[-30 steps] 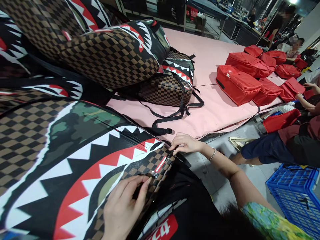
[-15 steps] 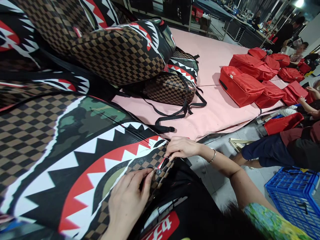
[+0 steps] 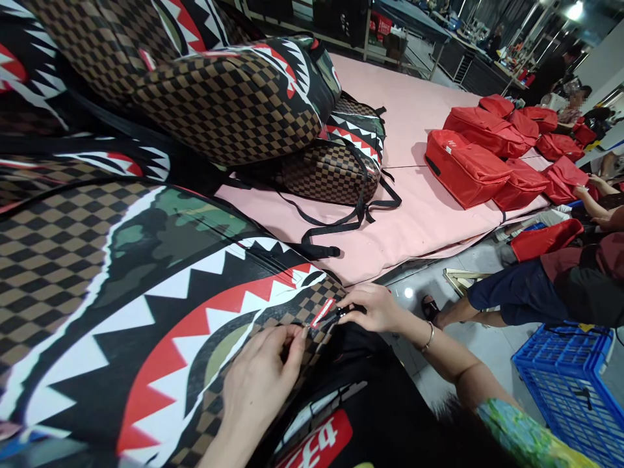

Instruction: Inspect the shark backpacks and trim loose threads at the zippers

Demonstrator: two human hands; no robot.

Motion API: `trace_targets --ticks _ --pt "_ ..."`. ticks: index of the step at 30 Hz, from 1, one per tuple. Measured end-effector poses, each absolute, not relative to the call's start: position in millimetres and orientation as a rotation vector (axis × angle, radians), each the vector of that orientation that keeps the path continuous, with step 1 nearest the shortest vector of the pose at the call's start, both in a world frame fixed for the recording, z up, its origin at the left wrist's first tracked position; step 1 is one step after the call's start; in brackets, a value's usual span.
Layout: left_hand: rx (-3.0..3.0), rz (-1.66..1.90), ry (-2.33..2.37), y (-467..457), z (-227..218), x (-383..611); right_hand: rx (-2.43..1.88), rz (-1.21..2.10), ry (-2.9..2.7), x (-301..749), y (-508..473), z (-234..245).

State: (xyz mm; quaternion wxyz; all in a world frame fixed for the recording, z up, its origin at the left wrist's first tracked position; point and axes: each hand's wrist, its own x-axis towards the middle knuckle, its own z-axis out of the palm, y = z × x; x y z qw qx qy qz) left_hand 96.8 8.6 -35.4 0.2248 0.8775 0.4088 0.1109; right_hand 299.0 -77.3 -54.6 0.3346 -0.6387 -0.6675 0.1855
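Observation:
A large backpack (image 3: 160, 325) with a brown-and-black check, camouflage and a shark-mouth print lies in front of me. Near its right end is a small red-and-white label (image 3: 322, 313). My left hand (image 3: 263, 370) rests on the check beside this label, thumb and forefinger pinched together; what is between them is too small to make out. On the label's other side, my right hand (image 3: 373, 309) is closed on a small black object with shiny metal parts (image 3: 342, 312). A thin dark strip runs from that object toward my left fingertips.
More shark-print backpacks (image 3: 234, 104) are piled behind, with loose black straps (image 3: 322, 231) on the pink-covered table (image 3: 404, 84). Several red bags (image 3: 468, 169) stand at the right. A blue crate (image 3: 565, 377) is on the floor, near a person in dark shorts (image 3: 507, 292).
My right hand has moved a little right and down, away from the label, with the small black object. More of the label shows. My left hand has shifted slightly right.

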Motion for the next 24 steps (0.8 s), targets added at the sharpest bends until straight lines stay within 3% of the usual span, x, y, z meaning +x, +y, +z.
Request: trace_targets --ticks 5,13,24 --pt "2.360 0.162 1.167 9.3 -26.3 99.8 -1.821 0.792 -1.001 264.9 -107.3 -60.0" --pt "2.312 0.073 1.169 15.2 -20.0 106.5 -1.255 1.686 -0.389 251.2 -120.5 -59.8" --pt "2.290 -0.089 1.181 18.1 -13.9 109.8 -0.756 1.909 -0.163 239.0 -115.7 -63.1"
